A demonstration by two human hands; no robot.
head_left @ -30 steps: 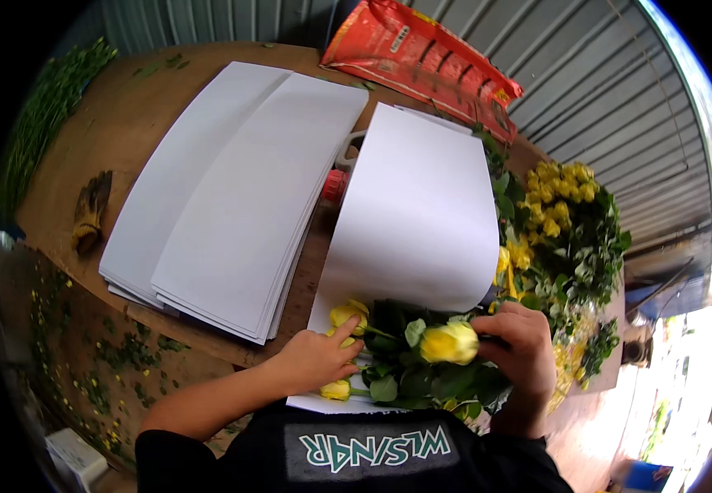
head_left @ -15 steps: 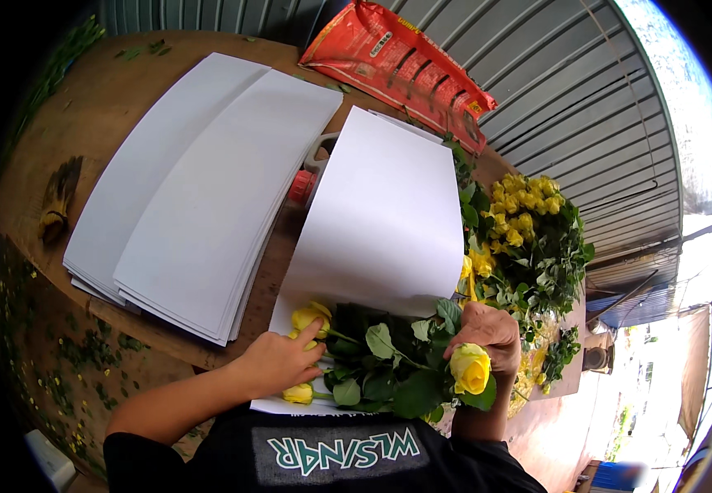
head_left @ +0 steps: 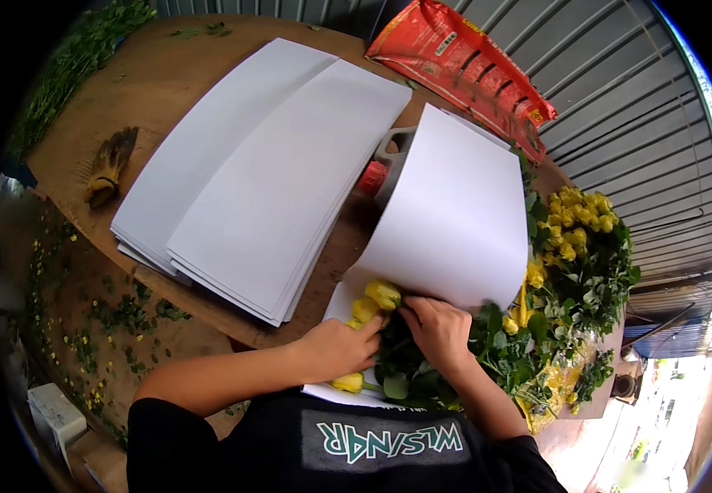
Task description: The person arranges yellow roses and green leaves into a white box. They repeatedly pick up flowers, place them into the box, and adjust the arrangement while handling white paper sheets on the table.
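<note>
By curled paper (head_left: 463,205) | two hands (head_left: 335,348) (head_left: 440,330) at three-plus roses (head_left: 382,294) | one glove (head_left: 109,168)

Flower wkshp w/ yel. roses (head_left: 383,294)

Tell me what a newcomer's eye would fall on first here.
Probably the stack of white sheets, left of centre on the brown table, and the red bag lying at its far edge. Next, yellow roses near the person's body, with the left hand and right hand at them. A larger rose bunch lies at the right.
</note>
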